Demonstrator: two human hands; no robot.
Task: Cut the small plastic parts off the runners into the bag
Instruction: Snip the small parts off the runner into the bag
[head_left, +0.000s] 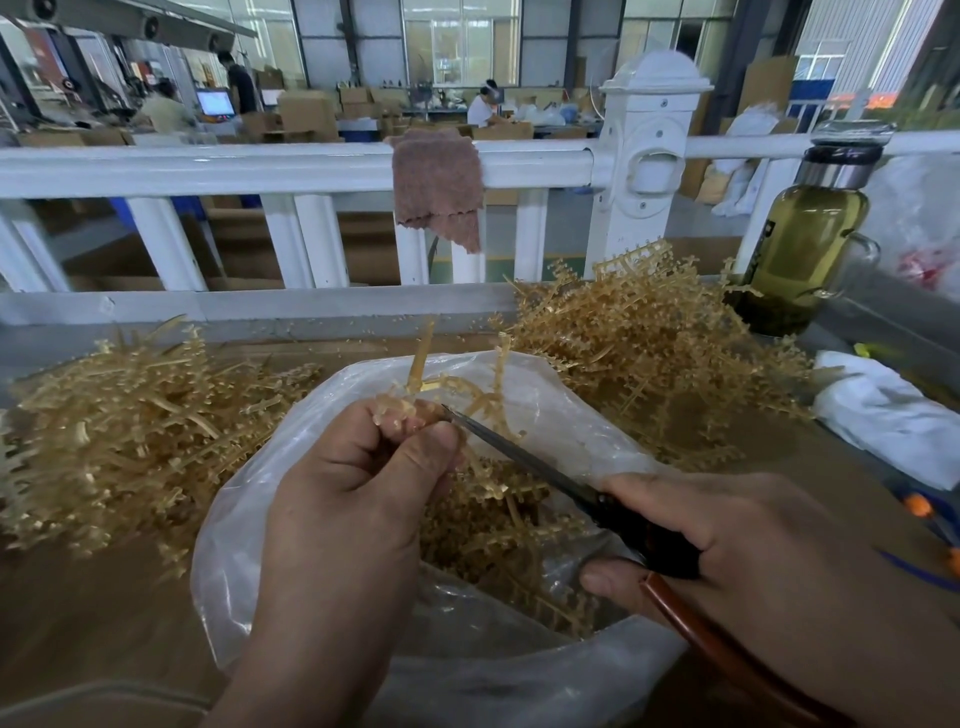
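Parts (493, 525) are already heaped in the bag (249, 545) below the fingers (363, 418), one runner (457, 387) is pinched by the curled left hand (353, 483), scissors (524, 457) are gripped by the right hand (727, 540), and a big pile (649, 353) beyond the fingers is judged still uncut.

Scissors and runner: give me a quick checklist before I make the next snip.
1. Grip: the left hand grips the runner: ok.
2. Tool: the right hand holds the scissors: ok.
3. Catch: the runner is over the open bag: ok.
4. Reach: the scissors tip meets the runner: ok.
5. Safety: left fingers clear of the blades: cannot tell.
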